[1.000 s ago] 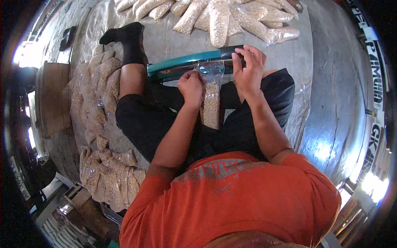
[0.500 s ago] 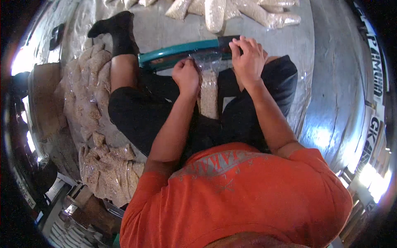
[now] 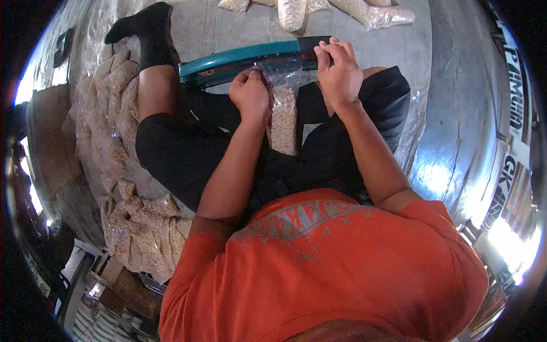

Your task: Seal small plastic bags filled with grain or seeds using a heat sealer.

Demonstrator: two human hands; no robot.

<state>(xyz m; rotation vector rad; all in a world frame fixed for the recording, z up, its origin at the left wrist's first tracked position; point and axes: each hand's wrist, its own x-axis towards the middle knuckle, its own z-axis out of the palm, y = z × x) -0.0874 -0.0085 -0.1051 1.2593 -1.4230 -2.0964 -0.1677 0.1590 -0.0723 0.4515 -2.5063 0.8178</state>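
Note:
A clear plastic bag [image 3: 284, 117] filled with pale small pieces hangs between my bent legs, its unfilled top against a long teal hand sealer [image 3: 239, 58] with a black end. My left hand [image 3: 249, 93] pinches the left edge of the bag's top just in front of the sealer. Curled over the sealer's black end is my right hand [image 3: 340, 71], thumb and fingers closed on it. The bag's mouth is partly hidden by the sealer.
Several filled bags [image 3: 292, 14] lie on the grey sheet [image 3: 393, 54] beyond the sealer. A heap of similar bags [image 3: 145, 233] spreads along my left side. A brown cardboard piece [image 3: 54, 137] is at far left. My legs flank the sealer.
The view has shifted slightly, so the scene sits a little higher and further left. Both hands keep their places at the bag and the sealer.

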